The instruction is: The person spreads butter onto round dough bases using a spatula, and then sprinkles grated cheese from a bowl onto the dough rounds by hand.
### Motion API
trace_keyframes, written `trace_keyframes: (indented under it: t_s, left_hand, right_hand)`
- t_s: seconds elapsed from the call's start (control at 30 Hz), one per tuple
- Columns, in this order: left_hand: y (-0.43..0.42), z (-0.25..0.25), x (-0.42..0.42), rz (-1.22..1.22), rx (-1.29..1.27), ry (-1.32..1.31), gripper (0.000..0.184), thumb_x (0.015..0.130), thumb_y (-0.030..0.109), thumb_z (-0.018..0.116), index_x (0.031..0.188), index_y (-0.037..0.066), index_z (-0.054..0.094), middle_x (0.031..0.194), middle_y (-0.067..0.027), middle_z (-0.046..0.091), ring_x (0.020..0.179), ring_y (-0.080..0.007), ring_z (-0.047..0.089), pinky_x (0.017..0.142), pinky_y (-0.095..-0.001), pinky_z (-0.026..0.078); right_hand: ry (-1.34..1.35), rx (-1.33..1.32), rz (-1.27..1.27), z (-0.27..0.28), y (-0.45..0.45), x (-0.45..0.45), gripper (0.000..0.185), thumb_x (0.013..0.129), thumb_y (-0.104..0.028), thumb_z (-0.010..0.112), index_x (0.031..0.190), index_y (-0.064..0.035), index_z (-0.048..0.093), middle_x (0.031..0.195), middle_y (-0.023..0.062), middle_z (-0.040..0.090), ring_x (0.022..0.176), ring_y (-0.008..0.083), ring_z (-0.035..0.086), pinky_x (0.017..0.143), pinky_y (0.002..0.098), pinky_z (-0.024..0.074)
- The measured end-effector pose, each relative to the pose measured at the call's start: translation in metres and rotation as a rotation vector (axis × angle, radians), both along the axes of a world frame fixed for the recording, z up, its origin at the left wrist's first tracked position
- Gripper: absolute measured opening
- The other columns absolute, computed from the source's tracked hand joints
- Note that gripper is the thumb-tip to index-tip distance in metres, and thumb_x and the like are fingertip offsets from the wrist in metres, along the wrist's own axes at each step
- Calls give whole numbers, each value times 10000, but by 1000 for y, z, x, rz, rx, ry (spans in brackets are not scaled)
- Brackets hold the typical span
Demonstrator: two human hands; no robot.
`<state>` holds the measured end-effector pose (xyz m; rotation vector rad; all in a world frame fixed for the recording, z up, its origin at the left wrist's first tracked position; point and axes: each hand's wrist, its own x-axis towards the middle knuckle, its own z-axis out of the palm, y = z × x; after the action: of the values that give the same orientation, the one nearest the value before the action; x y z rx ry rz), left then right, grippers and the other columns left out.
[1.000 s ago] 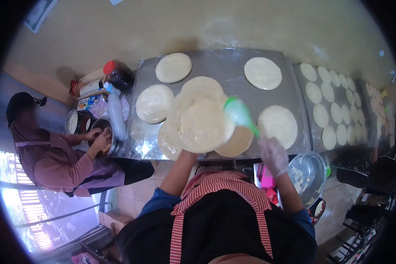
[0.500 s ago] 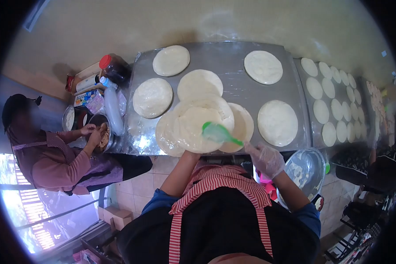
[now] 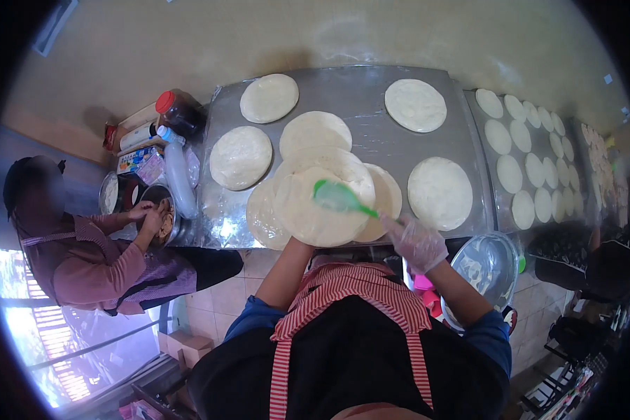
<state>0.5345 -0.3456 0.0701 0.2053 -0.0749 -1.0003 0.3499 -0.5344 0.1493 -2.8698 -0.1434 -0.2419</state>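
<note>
A gloved right hand [image 3: 418, 245] grips a green plastic spatula [image 3: 337, 196] over a round, translucent bowl [image 3: 360, 180], above the grey metal desk [image 3: 368, 98]'s near edge, likely steadied from beneath by the left hand, fingers hidden, grip unclear.

Translucent-plastic-gloved right hand [image 3: 418, 243]: fingers curled in grip; bare right forearm [image 3: 462, 291] angled forward, inward. Bare left forearm [image 3: 285, 274] extended forward; left hand hidden.
</note>
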Motion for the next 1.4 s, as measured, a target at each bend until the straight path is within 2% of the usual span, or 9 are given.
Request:
trace_keyframes:
  t_s: [0.17, 0.3, 0.47, 0.7, 0.8, 0.93, 1.13, 1.23, 1.4]
  left_hand:
    - [1, 2, -9, -6, 14, -21, 559, 924, 346, 474, 1394, 125, 268, 1386, -86, 372, 1241, -226, 408, 1011, -388, 393]
    - [0, 2, -10, 16, 26, -36, 557, 925, 347, 469, 1393, 123, 267, 1385, -87, 372, 1241, -227, 408, 1011, -388, 393]
    - [4, 5, -7, 34, 51, -50, 555, 927, 349, 464, 1393, 120, 267, 1384, -88, 373, 1240, -228, 408, 1012, -388, 392]
    - [16, 10, 21, 30, 83, -58, 552, 929, 350, 457, 1392, 117, 267, 1382, -91, 373, 1239, -230, 408, 1012, -389, 392]
    - [2, 10, 9, 52, 81, -83, 551, 930, 351, 454, 1391, 115, 267, 1381, -92, 374, 1239, -231, 408, 1012, -389, 391]
    - [6, 5, -14, 62, 96, -81, 549, 932, 352, 449, 1391, 113, 266, 1380, -93, 374, 1238, -232, 408, 1012, -389, 391]
    - [8, 8, -12, 79, 112, -108, 547, 934, 354, 443, 1390, 110, 266, 1379, -95, 375, 1238, -233, 408, 1013, -389, 390]
    - [8, 8, -12, 88, 129, -117, 546, 935, 355, 440, 1390, 108, 266, 1378, -96, 375, 1237, -234, 408, 1013, -389, 390]
    - [19, 9, -17, 119, 153, -132, 544, 937, 356, 435, 1389, 106, 265, 1377, -98, 376, 1237, -236, 408, 1013, -389, 390]
  right_hand:
    - [14, -113, -387, -19, -32, 31, 395, 837, -130, 514, 1222, -214, 503, 756, 92, 554, 582, 280, 611, 474, 399, 495]
    - [-81, 2, -434, -18, -35, 19, 401, 830, -129, 529, 1222, -205, 495, 765, 97, 550, 595, 277, 609, 490, 394, 499]
    - [66, 64, -38, 10, 10, -20, 401, 820, -109, 542, 1205, -214, 505, 774, 112, 553, 608, 266, 602, 511, 395, 503]
    - [-185, 157, -441, -30, -42, 21, 333, 846, -143, 517, 1174, -201, 531, 803, 130, 580, 681, 344, 603, 598, 441, 511]
    - [-9, 301, -485, -15, -36, 12, 230, 865, -100, 493, 1060, -130, 612, 890, 182, 581, 837, 363, 578, 727, 445, 472]
    - [215, 105, -26, 19, 7, -17, 272, 858, -106, 491, 1115, -129, 575, 849, 135, 584, 679, 310, 609, 551, 426, 493]
    - [38, -173, -366, -13, -21, 17, 324, 826, -140, 534, 1148, -161, 560, 755, 95, 553, 623, 288, 606, 490, 398, 490]
    - [-43, -70, -435, -17, -34, 24, 381, 808, -126, 541, 1188, -161, 535, 790, 91, 563, 622, 289, 606, 499, 398, 496]
    - [-20, 41, 21, 10, 14, -5, 436, 815, -96, 516, 1242, -181, 495, 811, 112, 559, 621, 288, 609, 516, 409, 505]
